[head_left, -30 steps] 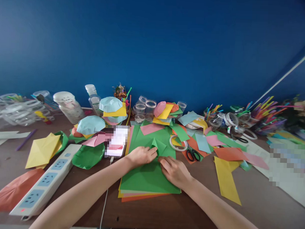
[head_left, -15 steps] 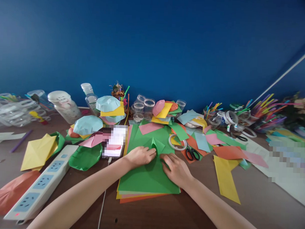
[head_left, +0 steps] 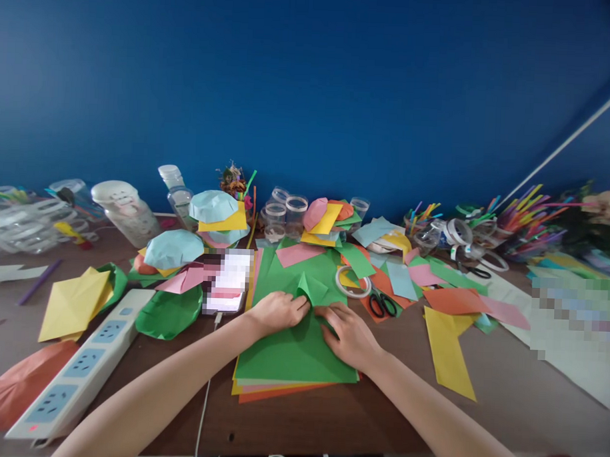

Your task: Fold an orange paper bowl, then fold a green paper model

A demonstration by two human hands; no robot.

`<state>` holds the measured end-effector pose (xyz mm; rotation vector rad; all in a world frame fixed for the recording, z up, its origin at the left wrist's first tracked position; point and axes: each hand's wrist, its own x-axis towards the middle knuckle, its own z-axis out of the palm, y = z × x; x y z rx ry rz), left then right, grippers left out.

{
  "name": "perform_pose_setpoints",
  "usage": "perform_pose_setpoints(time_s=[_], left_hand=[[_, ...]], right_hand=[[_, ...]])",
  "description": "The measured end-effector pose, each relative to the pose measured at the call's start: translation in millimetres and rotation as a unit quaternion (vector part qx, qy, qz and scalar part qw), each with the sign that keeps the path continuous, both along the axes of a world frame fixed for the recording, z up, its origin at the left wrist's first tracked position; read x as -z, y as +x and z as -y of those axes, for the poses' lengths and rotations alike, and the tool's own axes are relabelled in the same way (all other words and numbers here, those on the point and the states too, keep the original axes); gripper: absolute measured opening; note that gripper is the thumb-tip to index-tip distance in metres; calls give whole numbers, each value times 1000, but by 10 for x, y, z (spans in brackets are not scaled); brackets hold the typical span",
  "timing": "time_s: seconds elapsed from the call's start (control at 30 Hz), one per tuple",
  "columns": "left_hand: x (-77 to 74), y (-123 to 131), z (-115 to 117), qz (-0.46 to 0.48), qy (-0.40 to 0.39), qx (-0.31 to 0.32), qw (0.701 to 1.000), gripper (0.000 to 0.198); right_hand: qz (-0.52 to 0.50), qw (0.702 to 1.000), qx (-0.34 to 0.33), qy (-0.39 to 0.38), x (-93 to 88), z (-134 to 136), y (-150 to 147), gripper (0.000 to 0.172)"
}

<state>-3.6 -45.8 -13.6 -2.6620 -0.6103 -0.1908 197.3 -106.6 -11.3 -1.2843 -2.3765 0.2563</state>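
Observation:
A small piece of green folded paper [head_left: 313,289] stands partly raised above a stack of coloured sheets, with a bright green sheet [head_left: 280,361] on top. My left hand [head_left: 282,312] grips the folded paper's left lower edge, fingers bent together. From the right, my right hand [head_left: 349,330] holds its lower right side between thumb and fingers. The fingertips of both hands are close together, and green on green hides the exact edges of the fold. Yellow, pink and orange sheets show under the stack's near edge.
A phone [head_left: 229,279] on a cable lies left of the stack, near a power strip [head_left: 85,364]. Black-handled scissors [head_left: 382,302] and a tape roll [head_left: 353,282] lie to the right. Yellow paper [head_left: 449,353] and other scraps spread around; clear cups [head_left: 296,215] stand behind.
Both hands keep their hold on the folded green paper, with barely any finger movement. The whole view has shifted slightly.

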Motion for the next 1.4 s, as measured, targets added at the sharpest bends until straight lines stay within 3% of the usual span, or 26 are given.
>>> perform_pose_setpoints(time_s=[0.17, 0.37, 0.77, 1.4], left_hand=[[30, 17, 0, 19, -12, -20, 1000, 19], [-46, -34, 15, 4, -62, -19, 998, 19], [-65, -103, 54, -47, -60, -14, 997, 31], [-77, -63, 101, -100, -47, -18, 994, 37]], right_hand=[[-19, 1000, 3, -9, 14, -9, 5, 35], [-31, 999, 5, -24, 27, -25, 19, 32], [-25, 999, 9, -24, 30, -26, 35, 30], [-103, 992, 20, -75, 33, -40, 38, 28]])
